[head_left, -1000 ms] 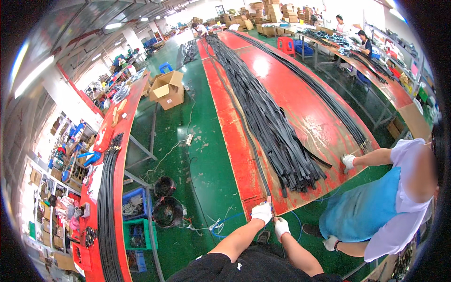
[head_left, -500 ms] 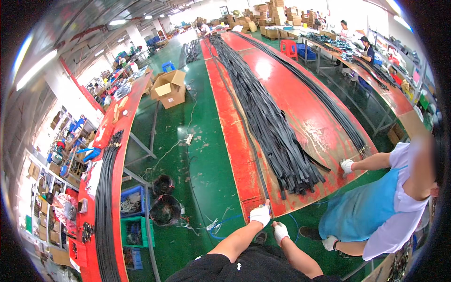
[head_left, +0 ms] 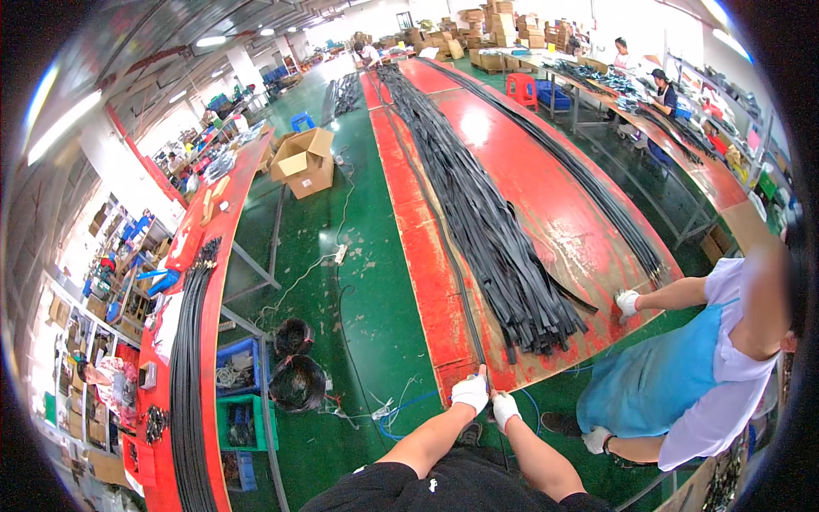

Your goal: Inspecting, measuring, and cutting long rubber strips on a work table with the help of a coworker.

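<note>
My left hand (head_left: 470, 392), in a white glove, is closed around the near end of a long thin black cable (head_left: 461, 290) at the table's front edge. The cable runs away along the left side of the red table (head_left: 418, 282). Close beside it, a little lower and to the right, my gloved right hand (head_left: 505, 409) is closed, with a thin dark piece by its fingers that is too small to name. A thick pile of flat black strips (head_left: 478, 222) lies lengthwise right of the cable, touching neither hand.
At my right a co-worker in a blue apron (head_left: 657, 375) rests a gloved hand on the table by a narrow black bundle (head_left: 597, 183). Left stands another red table (head_left: 223, 282) with black cables (head_left: 192, 367). A cardboard box (head_left: 305, 171) and dark baskets (head_left: 297, 381) stand on the green floor.
My right hand has moved up toward my left hand and now sits close beside it. My left hand stays at the table edge on the cable.
</note>
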